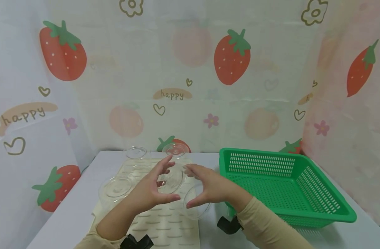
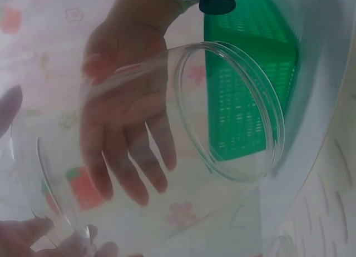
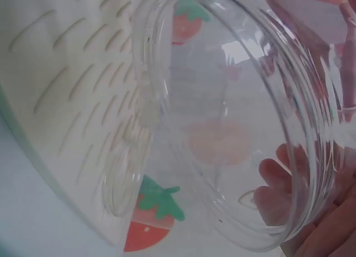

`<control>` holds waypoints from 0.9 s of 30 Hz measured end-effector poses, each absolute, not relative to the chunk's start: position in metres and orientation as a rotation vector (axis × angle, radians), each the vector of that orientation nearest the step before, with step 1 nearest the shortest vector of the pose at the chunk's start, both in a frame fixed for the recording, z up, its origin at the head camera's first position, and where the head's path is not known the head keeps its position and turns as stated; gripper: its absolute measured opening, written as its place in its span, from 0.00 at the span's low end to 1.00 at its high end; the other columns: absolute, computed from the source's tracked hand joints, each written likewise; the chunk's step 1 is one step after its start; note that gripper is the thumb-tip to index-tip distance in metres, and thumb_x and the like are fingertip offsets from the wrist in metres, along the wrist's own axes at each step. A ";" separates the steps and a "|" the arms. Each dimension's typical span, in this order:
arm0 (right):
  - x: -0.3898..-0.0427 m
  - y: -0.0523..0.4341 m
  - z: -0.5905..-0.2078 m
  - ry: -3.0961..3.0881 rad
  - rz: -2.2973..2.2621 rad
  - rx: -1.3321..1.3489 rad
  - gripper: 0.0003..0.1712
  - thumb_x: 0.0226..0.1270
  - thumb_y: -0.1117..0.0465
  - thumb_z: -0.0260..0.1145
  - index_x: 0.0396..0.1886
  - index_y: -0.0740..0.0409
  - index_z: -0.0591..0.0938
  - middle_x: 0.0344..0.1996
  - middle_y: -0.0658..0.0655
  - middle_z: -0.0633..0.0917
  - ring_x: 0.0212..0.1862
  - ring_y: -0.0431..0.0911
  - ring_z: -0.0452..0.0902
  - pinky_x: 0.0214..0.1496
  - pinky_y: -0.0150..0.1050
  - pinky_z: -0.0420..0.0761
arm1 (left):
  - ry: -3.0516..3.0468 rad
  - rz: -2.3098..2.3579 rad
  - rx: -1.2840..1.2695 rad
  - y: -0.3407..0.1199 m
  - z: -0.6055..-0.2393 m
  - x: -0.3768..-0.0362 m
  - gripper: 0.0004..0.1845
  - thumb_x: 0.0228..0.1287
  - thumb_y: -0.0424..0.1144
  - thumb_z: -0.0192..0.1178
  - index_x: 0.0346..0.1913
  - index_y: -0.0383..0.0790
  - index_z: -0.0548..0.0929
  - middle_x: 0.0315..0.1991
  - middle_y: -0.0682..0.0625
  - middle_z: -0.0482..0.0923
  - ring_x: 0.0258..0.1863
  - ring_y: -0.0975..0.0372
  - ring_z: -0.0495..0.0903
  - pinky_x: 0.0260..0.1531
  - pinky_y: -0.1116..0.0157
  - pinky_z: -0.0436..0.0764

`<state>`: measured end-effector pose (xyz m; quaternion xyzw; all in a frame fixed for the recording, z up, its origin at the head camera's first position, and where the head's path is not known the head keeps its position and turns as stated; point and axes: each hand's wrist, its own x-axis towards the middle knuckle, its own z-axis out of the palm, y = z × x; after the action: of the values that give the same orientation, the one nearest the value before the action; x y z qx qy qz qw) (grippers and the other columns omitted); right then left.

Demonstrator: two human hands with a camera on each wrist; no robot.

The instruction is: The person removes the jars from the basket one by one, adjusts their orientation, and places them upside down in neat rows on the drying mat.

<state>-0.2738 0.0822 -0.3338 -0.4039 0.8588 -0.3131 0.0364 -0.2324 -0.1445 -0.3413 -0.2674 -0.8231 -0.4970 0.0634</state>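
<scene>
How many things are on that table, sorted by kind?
Clear containers: 4 that I can make out, one held between the left hand and right hand
Green basket: 1
Cream ribbed mat: 1
Total: 6

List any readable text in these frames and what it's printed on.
"happy" on the strawberry-print backdrop, back panel, in a tan banner.
"happy" on the left backdrop panel, second banner.
A cut-off banner at the right fold: unreadable.
No lettering visible on the clear plastic bowl, the green basket or the ribbed mat.
</scene>
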 end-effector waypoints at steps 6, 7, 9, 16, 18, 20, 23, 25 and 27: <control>-0.275 0.085 -0.336 2.621 -1.028 -1.256 0.52 0.37 0.39 0.75 0.64 0.40 0.61 0.57 0.43 0.71 0.59 0.42 0.68 0.59 0.45 0.70 | -2.417 -1.631 -0.851 -0.150 -0.340 -0.233 0.51 0.47 0.40 0.70 0.70 0.60 0.48 0.64 0.48 0.61 0.62 0.50 0.63 0.56 0.50 0.69; -0.276 0.086 -0.336 2.619 -1.036 -1.268 0.52 0.37 0.40 0.75 0.64 0.40 0.61 0.57 0.42 0.70 0.59 0.42 0.68 0.60 0.44 0.70 | -2.400 -1.650 -0.866 -0.151 -0.340 -0.233 0.51 0.48 0.39 0.70 0.70 0.59 0.47 0.64 0.46 0.61 0.62 0.49 0.62 0.56 0.50 0.68; -0.276 0.087 -0.335 2.608 -1.066 -1.298 0.52 0.38 0.41 0.76 0.64 0.41 0.61 0.57 0.42 0.70 0.60 0.41 0.67 0.60 0.44 0.70 | -2.373 -1.687 -0.886 -0.152 -0.339 -0.234 0.51 0.49 0.37 0.69 0.71 0.59 0.47 0.64 0.44 0.60 0.63 0.49 0.61 0.57 0.49 0.67; -0.275 0.088 -0.333 2.557 -1.223 -1.337 0.50 0.39 0.45 0.77 0.64 0.39 0.62 0.56 0.39 0.71 0.59 0.38 0.67 0.60 0.42 0.69 | -2.292 -1.816 -0.924 -0.155 -0.337 -0.235 0.50 0.50 0.31 0.66 0.71 0.53 0.46 0.65 0.41 0.57 0.64 0.47 0.59 0.58 0.51 0.66; -0.275 0.088 -0.334 2.548 -1.280 -1.323 0.50 0.40 0.47 0.77 0.63 0.37 0.61 0.55 0.39 0.71 0.59 0.38 0.66 0.60 0.41 0.69 | -2.280 -1.836 -0.920 -0.157 -0.336 -0.234 0.49 0.51 0.31 0.65 0.71 0.50 0.46 0.65 0.39 0.56 0.64 0.45 0.58 0.57 0.49 0.65; -0.274 0.087 -0.334 2.538 -1.355 -1.304 0.50 0.41 0.50 0.77 0.64 0.37 0.60 0.56 0.39 0.70 0.59 0.37 0.66 0.61 0.40 0.69 | -2.269 -1.852 -0.910 -0.160 -0.336 -0.233 0.48 0.53 0.30 0.64 0.72 0.47 0.45 0.66 0.39 0.56 0.64 0.44 0.57 0.57 0.46 0.64; -0.272 0.085 -0.337 2.519 -1.497 -1.267 0.50 0.42 0.56 0.77 0.65 0.41 0.59 0.59 0.44 0.69 0.61 0.39 0.64 0.62 0.40 0.67 | -2.259 -1.876 -0.888 -0.164 -0.336 -0.231 0.48 0.54 0.30 0.62 0.72 0.46 0.43 0.66 0.38 0.54 0.65 0.44 0.56 0.57 0.47 0.64; -0.271 0.083 -0.341 2.504 -1.601 -1.230 0.51 0.43 0.60 0.76 0.66 0.44 0.59 0.60 0.48 0.69 0.63 0.41 0.63 0.63 0.40 0.65 | -2.251 -1.885 -0.871 -0.166 -0.336 -0.230 0.47 0.55 0.29 0.61 0.72 0.45 0.43 0.66 0.38 0.54 0.65 0.45 0.56 0.57 0.49 0.65; -0.269 0.079 -0.346 2.471 -1.702 -1.193 0.51 0.44 0.62 0.75 0.67 0.47 0.58 0.61 0.52 0.69 0.63 0.44 0.63 0.64 0.42 0.64 | -2.251 -1.882 -0.854 -0.169 -0.337 -0.229 0.47 0.56 0.29 0.61 0.72 0.44 0.42 0.66 0.38 0.55 0.65 0.45 0.57 0.57 0.51 0.66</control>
<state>-0.2693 0.0789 -0.3462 -0.3692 0.7645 -0.5266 -0.0434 -0.2290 -0.1688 -0.3368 -0.2792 -0.7359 -0.6153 0.0429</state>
